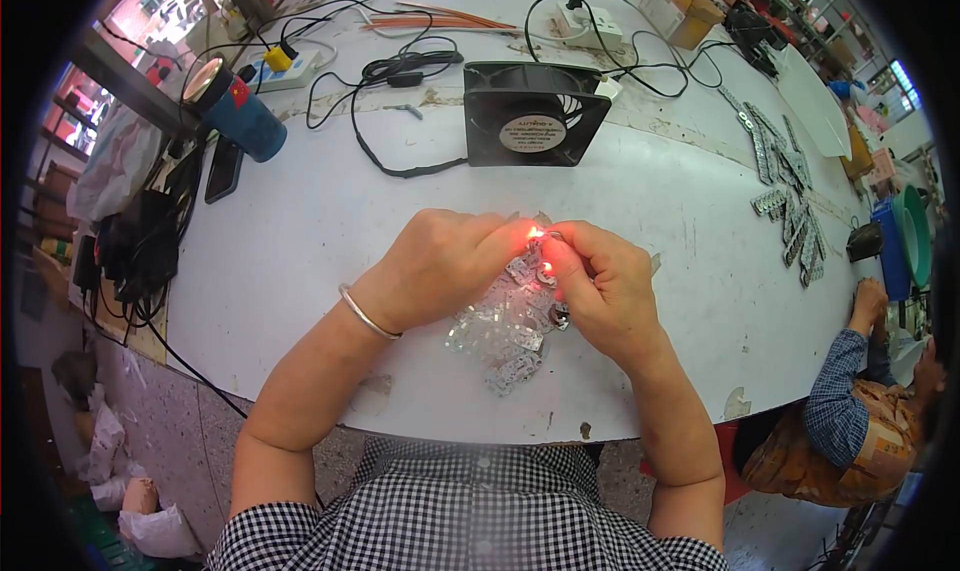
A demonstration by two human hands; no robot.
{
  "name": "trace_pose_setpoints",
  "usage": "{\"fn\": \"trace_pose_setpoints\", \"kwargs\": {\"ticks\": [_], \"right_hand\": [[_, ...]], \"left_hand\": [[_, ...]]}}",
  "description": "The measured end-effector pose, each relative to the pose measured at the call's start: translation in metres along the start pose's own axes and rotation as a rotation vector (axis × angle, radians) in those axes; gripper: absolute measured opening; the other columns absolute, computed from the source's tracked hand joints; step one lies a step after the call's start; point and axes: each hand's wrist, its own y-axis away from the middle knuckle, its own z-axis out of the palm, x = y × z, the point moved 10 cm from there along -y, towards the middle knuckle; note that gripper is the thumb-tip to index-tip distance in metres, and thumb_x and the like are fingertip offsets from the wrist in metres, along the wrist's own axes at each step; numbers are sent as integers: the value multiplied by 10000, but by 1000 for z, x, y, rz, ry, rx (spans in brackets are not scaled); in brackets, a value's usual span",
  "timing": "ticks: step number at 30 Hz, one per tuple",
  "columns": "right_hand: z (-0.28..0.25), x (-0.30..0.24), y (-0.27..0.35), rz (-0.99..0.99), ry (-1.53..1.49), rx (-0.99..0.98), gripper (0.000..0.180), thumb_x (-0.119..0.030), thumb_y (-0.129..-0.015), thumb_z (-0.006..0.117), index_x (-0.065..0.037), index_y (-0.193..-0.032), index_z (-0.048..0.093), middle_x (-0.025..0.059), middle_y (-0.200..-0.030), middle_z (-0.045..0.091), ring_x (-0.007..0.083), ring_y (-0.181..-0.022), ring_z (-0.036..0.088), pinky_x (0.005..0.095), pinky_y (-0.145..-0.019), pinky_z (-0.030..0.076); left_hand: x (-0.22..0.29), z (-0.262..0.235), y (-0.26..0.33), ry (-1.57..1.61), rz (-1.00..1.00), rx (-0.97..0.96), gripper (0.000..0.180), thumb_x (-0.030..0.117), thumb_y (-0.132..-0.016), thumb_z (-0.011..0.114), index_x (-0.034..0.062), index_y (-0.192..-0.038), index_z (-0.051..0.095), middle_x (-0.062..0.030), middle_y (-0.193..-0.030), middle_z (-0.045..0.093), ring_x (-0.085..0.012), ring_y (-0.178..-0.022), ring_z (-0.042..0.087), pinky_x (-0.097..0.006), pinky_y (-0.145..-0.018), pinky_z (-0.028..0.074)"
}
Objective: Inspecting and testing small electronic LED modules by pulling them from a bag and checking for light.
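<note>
Above the middle of the table, my left hand (440, 263) and my right hand (610, 283) meet fingertip to fingertip. Both are closed in a pinch on a small LED piece (537, 233) that glows bright red; its outline is lost in the glare and behind my fingers. A second red light (547, 268) shines just below, beside my right thumb. Under my hands lies a loose heap of small, shiny silvery-white pieces (500, 321), partly covered by my fingers. A metal bangle (368, 313) circles my left wrist.
Beyond my hands stands a black box fan (535, 116) with its cable running left. A blue tumbler (240, 111) and a phone (224, 169) sit at the left, near power strips. Metal strips (790, 196) lie at the right, where another person (850, 401) sits.
</note>
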Motion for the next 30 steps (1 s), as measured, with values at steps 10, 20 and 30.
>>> {"fn": "trace_pose_setpoints", "kwargs": {"ticks": [10,20,30], "right_hand": [[-5,20,1,249,-206,59,174,-139,-990,572,11,-972,657,-26,-710,602,27,-559,494,199,-509,394],[-4,20,3,262,-225,69,172,-135,-975,591,15,-973,674,-3,-719,631,33,-558,502,198,-517,411],[-29,22,-1,169,-67,78,157,-76,-948,603,30,-1023,691,9,-792,645,51,-614,516,210,-549,434]], "left_hand": [[1,-9,1,99,-113,208,221,-11,-772,733,-6,-977,650,-106,-725,648,-235,-554,617,-317,-483,480],[-7,-2,2,232,-319,140,186,3,-809,706,-7,-989,661,-123,-756,664,-249,-608,636,-311,-539,501],[-17,31,6,536,-437,-134,462,-37,-846,535,31,-1303,539,-175,-1027,646,-230,-804,648,-311,-761,521]]}}
